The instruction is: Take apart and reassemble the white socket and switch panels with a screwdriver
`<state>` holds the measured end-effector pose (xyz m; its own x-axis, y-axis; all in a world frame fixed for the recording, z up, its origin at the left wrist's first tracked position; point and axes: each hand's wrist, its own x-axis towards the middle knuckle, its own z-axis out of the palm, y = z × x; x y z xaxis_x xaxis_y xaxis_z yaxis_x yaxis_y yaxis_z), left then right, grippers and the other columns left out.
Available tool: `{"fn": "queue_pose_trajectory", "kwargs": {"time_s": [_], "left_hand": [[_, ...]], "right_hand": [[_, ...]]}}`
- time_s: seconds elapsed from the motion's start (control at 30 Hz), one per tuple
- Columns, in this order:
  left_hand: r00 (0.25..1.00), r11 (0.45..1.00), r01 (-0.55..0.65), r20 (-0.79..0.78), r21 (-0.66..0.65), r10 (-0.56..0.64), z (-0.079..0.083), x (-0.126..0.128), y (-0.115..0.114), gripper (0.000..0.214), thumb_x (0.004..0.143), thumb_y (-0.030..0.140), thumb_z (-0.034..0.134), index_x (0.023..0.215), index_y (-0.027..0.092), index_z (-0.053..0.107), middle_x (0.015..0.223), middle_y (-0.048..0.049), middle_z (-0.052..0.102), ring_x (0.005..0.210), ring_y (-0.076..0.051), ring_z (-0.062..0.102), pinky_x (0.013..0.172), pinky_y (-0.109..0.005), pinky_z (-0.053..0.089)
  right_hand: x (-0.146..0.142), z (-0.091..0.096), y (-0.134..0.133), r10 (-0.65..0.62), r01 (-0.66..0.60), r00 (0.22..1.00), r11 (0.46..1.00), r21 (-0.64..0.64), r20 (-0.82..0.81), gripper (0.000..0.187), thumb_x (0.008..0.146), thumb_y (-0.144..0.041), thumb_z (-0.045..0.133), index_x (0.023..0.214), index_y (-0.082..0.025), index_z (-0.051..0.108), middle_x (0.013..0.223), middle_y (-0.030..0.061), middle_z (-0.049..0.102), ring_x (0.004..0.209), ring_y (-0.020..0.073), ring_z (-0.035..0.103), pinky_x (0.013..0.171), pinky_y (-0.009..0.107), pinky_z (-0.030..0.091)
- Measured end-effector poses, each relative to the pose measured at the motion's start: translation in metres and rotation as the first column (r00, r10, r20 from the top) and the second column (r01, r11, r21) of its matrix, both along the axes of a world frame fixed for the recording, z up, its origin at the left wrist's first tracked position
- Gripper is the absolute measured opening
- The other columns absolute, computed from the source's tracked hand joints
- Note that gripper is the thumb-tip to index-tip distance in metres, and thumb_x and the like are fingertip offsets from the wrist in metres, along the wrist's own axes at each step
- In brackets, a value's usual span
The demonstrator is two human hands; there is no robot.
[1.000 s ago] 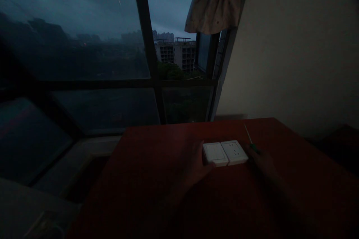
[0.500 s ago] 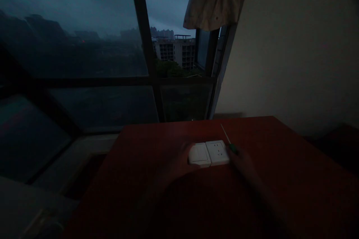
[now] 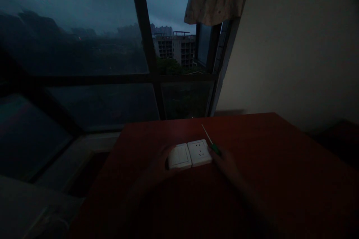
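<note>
At lower centre, with the left hand [image 3: 160, 162] clasping the switch [image 3: 180, 156] and the right [image 3: 227, 163] gripping the screwdriver [image 3: 215, 149], switch and socket [image 3: 199, 152] now sit farther left, apparently being repositioned together.

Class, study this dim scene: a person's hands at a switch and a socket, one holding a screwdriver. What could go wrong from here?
1. The right hand holds the screwdriver close beside the socket; a slip might scratch the socket's face.
2. The left hand grips only the outer side of the switch; if switch and socket are not joined, which I cannot tell, they may part.
3. Light over the table is poor, so a misplaced finger could go unnoticed.
</note>
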<state>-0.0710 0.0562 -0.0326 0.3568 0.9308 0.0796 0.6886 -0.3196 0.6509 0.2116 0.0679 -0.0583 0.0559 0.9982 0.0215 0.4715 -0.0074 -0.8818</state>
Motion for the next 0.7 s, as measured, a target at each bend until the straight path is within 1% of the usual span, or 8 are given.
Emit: {"fn": "queue_pose_trajectory", "kwargs": {"time_s": [0.1, 0.2, 0.3, 0.33, 0.43, 0.53, 0.63, 0.7], "left_hand": [[1.0, 1.0, -0.011, 0.028, 0.005, 0.011, -0.001, 0.001, -0.003, 0.075, 0.072, 0.04, 0.073, 0.138, 0.023, 0.039, 0.143, -0.0097, 0.038, 0.13, -0.03, 0.038, 0.109, -0.045, 0.032], [0.999, 1.0, -0.017, 0.029, -0.003, 0.017, -0.001, 0.001, -0.006, 0.075, 0.071, 0.038, 0.073, 0.138, 0.024, 0.04, 0.143, -0.0097, 0.038, 0.13, -0.03, 0.038, 0.108, -0.044, 0.032], [1.0, 1.0, -0.018, -0.011, -0.021, 0.018, 0.002, 0.0, -0.011, 0.079, 0.068, 0.037, 0.075, 0.137, 0.026, 0.04, 0.141, -0.0093, 0.039, 0.129, -0.031, 0.04, 0.106, -0.046, 0.035], [0.999, 0.999, -0.021, -0.03, -0.032, 0.02, 0.003, -0.001, -0.012, 0.081, 0.066, 0.038, 0.076, 0.138, 0.027, 0.039, 0.14, -0.0093, 0.04, 0.127, -0.032, 0.041, 0.105, -0.046, 0.036], [0.997, 0.997, -0.016, -0.078, -0.07, 0.01, 0.009, -0.001, -0.017, 0.088, 0.064, 0.041, 0.077, 0.141, 0.029, 0.035, 0.136, -0.0092, 0.043, 0.123, -0.032, 0.045, 0.101, -0.045, 0.04], [0.993, 0.998, -0.014, -0.118, -0.06, 0.007, 0.014, 0.003, -0.021, 0.092, 0.062, 0.041, 0.078, 0.141, 0.03, 0.033, 0.138, -0.0091, 0.042, 0.124, -0.034, 0.044, 0.101, -0.046, 0.04], [0.99, 1.0, -0.025, -0.141, 0.003, 0.025, 0.016, 0.01, -0.023, 0.098, 0.058, 0.039, 0.081, 0.142, 0.029, 0.032, 0.144, -0.0097, 0.036, 0.13, -0.037, 0.037, 0.106, -0.05, 0.033], [0.99, 0.999, -0.005, -0.144, 0.033, 0.01, 0.016, 0.014, -0.023, 0.097, 0.059, 0.039, 0.081, 0.142, 0.029, 0.031, 0.148, -0.0093, 0.032, 0.134, -0.036, 0.032, 0.109, -0.051, 0.029]], "right_hand": [[0.006, 0.004, -0.008, -0.041, 0.04, 0.999, 0.999, -0.025, -0.017, 0.045, 0.082, -0.059, 0.047, 0.085, -0.017, 0.065, 0.08, 0.0063, 0.069, 0.076, 0.0219, 0.062, 0.066, 0.029, 0.047], [0.01, 0.009, -0.026, -0.098, 0.097, 0.995, 0.994, -0.049, -0.027, 0.046, 0.081, -0.059, 0.049, 0.092, -0.017, 0.066, 0.087, 0.0075, 0.071, 0.08, 0.0238, 0.064, 0.069, 0.031, 0.049], [0.008, 0.01, -0.054, -0.142, 0.139, 0.989, 0.988, -0.075, -0.049, 0.048, 0.081, -0.06, 0.049, 0.099, -0.018, 0.065, 0.091, 0.0076, 0.072, 0.082, 0.0245, 0.065, 0.07, 0.031, 0.051], [0.006, 0.009, -0.065, -0.191, 0.185, 0.98, 0.979, -0.091, -0.058, 0.049, 0.08, -0.061, 0.05, 0.1, -0.018, 0.065, 0.092, 0.0077, 0.072, 0.082, 0.0247, 0.066, 0.069, 0.031, 0.052], [0.001, 0.0, -0.098, -0.256, 0.248, 0.966, 0.959, -0.134, -0.045, 0.052, 0.08, -0.061, 0.05, 0.107, -0.019, 0.064, 0.102, 0.0087, 0.072, 0.092, 0.0261, 0.067, 0.077, 0.032, 0.054], [-0.001, -0.014, -0.128, -0.243, 0.25, 0.967, 0.963, -0.106, 0.071, 0.054, 0.082, -0.056, 0.051, 0.121, -0.019, 0.059, 0.119, 0.0108, 0.067, 0.105, 0.0274, 0.064, 0.086, 0.037, 0.054], [0.003, -0.027, -0.152, -0.177, 0.193, 0.959, 0.98, -0.053, 0.22, 0.05, 0.084, -0.05, 0.05, 0.126, -0.022, 0.057, 0.122, 0.0098, 0.066, 0.106, 0.0274, 0.065, 0.084, 0.038, 0.056], [0.006, -0.033, -0.164, -0.12, 0.126, 0.946, 0.992, -0.001, 0.3, 0.047, 0.085, -0.044, 0.051, 0.127, -0.024, 0.056, 0.123, 0.0078, 0.065, 0.107, 0.0268, 0.064, 0.085, 0.038, 0.057]]}}
